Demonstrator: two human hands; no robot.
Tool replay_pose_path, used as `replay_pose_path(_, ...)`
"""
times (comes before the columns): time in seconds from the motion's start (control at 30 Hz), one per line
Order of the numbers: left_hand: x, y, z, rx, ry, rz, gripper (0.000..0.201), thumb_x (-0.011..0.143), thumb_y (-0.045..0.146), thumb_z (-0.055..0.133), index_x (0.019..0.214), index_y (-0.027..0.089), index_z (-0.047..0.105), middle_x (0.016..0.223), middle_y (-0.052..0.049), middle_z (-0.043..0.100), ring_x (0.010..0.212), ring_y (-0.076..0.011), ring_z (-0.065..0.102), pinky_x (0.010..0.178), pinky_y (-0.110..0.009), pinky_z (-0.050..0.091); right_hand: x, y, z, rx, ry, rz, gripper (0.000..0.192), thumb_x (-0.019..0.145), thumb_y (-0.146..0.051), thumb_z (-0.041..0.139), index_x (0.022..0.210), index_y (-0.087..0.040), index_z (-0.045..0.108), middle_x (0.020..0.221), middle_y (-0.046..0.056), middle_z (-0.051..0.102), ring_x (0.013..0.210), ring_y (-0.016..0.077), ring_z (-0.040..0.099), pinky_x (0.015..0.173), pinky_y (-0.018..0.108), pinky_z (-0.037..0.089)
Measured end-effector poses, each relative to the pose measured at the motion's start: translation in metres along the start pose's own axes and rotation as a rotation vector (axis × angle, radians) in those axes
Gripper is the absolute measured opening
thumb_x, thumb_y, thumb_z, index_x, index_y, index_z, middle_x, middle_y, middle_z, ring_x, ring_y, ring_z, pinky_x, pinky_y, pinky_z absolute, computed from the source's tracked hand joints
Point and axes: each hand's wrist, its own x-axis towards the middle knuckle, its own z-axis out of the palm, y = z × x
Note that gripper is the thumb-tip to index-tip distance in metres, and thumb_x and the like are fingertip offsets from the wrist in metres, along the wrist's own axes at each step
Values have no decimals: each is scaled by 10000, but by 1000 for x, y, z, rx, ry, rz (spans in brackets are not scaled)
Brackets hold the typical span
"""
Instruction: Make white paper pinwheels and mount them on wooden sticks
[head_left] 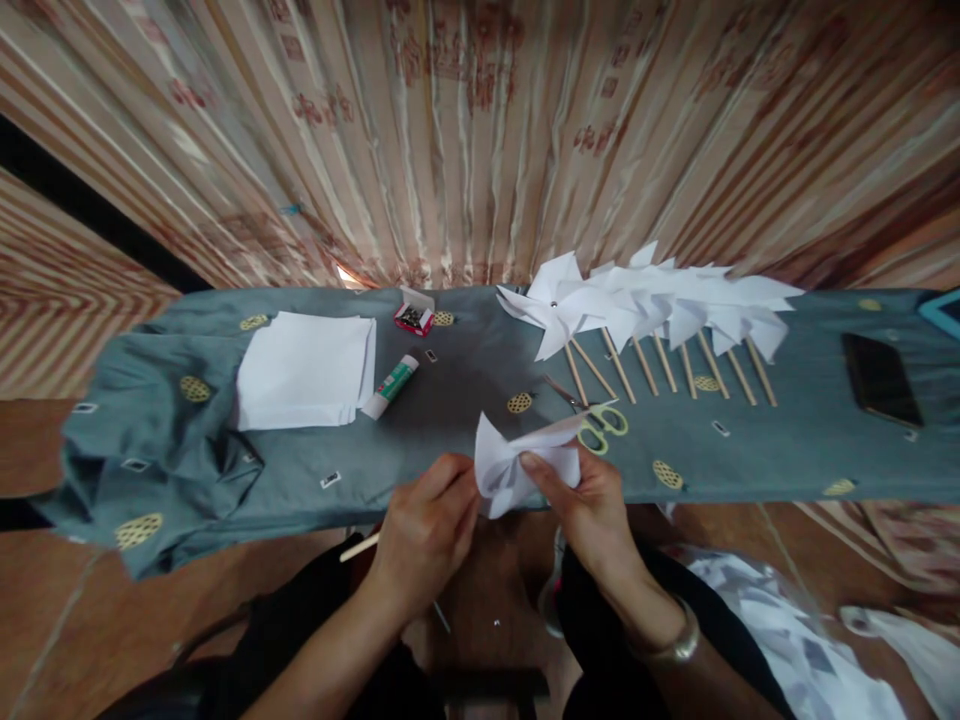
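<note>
Both hands hold a half-folded white paper pinwheel (525, 460) just above the near edge of the worktop (450, 400). The left hand (424, 530) pinches its left flap and grips a wooden stick (360, 547); the right hand (589, 500) pinches the centre — pinning it to the stick seems next.

Matt paper pinwheel (525, 455) (wooden stick (360, 546))

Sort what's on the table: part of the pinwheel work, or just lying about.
In use: folded paper in both hands, stick in left hand, right hand, paper stack, glue stick, scissors, pin box, finished pinwheels.
Lying about: phone.
</note>
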Motion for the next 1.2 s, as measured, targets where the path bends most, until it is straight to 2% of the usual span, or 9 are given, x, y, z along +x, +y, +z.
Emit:
replay_pose_path(0.1, 0, -12, 10, -111, -91, -130, 233, 924, 114, 480, 798, 148, 673, 819, -54, 650, 711, -126, 640, 649, -200, 511, 15, 7, 5, 41, -2, 36, 297, 665, -467, 766, 687, -193, 654, 601, -3, 648, 541, 147, 546, 543, 278, 457)
replay_pose_path(0.23, 2, -21, 16, -291, -189, -266, 236, 902, 121, 476, 858, 154, 705, 898, -73, 665, 813, -159, 652, 741, -253, 517, 28, 11, 4, 74, -26, 73, 364, 599, -520, 795, 678, -204, 632, 584, -15, 636, 528, 137, 520, 532, 274, 437)
replay_pose_path(0.37, 3, -24, 17, -395, -262, -315, 252, 883, 121, 477, 714, 155, 661, 839, -61, 636, 794, -158, 627, 747, -256, 487, 35, 16, -1, 88, -55, 122, 367, 554, -505, 822, 674, -198, 659, 584, -22, 643, 544, 133, 526, 543, 266, 419)
replay_pose_path(0.47, 1, -26, 19, -433, -261, -348, 265, 873, 136, 492, 640, 163, 616, 776, -40, 605, 744, -146, 602, 721, -251, 469, 38, 17, -3, 106, -72, 147, 363, 536, -482, 832, 681, -188, 679, 613, -15, 667, 566, 134, 541, 577, 271, 426)
replay_pose_path(0.73, -2, -29, 22, -516, -245, -406, 232, 866, 195, 530, 700, 164, 688, 737, -35, 614, 723, -150, 611, 697, -252, 458, 36, 3, 2, 194, -123, 160, 338, 509, -417, 854, 695, -182, 698, 630, -19, 690, 571, 133, 560, 602, 271, 437)
replay_pose_path(0.83, -3, -30, 23, -589, -214, -497, 190, 862, 274, 578, 858, 166, 735, 762, -37, 656, 659, -146, 621, 651, -252, 473, 39, -1, -2, 215, -84, 158, 343, 482, -405, 870, 697, -188, 715, 648, -4, 717, 598, 155, 600, 634, 292, 465)
replay_pose_path(0.93, -4, -32, 22, -642, -189, -579, 258, 839, 320, 617, 1006, 171, 746, 797, -45, 704, 589, -140, 621, 594, -249, 477, 44, -4, -9, 236, -31, 147, 352, 469, -402, 879, 712, -193, 735, 662, 11, 737, 631, 177, 639, 674, 315, 491)
replay_pose_path(1.07, -7, -36, 21, -624, -187, -603, 205, 817, 311, 627, 898, 185, 767, 670, -21, 692, 553, -142, 601, 582, -244, 467, 48, -5, -17, 216, 0, 130, 351, 478, -403, 878, 730, -193, 751, 708, 36, 762, 642, 192, 662, 669, 332, 501)
replay_pose_path(1.2, -7, -39, 21, -625, -189, -605, 211, 812, 326, 629, 869, 182, 773, 650, -15, 689, 532, -131, 571, 575, -242, 443, 49, -8, -18, 217, -26, 145, 367, 455, -393, 898, 720, -187, 748, 674, 28, 754, 632, 195, 666, 666, 333, 506)
